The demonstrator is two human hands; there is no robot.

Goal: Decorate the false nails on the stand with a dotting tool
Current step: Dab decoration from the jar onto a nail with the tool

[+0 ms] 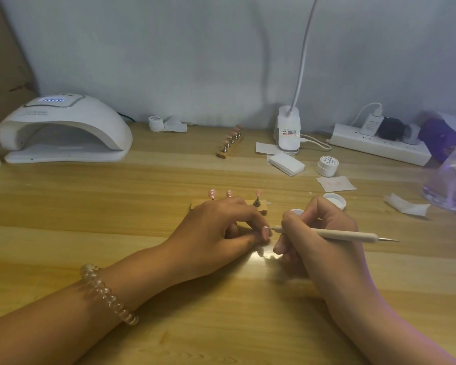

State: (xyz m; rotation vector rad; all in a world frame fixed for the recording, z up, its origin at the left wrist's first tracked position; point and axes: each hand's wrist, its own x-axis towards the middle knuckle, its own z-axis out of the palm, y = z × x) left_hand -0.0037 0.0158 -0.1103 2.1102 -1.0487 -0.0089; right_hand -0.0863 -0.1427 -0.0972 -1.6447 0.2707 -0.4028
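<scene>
Near stand [263, 209] showing three false nails [229, 193], far stand [229, 150], one dotting tool [340, 234]

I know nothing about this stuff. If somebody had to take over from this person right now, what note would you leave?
The left hand pinches what looks like a pink false nail just in front of the near stand.
The right hand grips the dotting tool, its tip at that nail.
Three pink nails show on the near stand, the rest hidden by the left hand; a second stand of nails sits farther back; an open jar is behind the right hand.
Done: dots are too small to see, so I cannot tell.
Left: finish this nail, then probably the others.
</scene>
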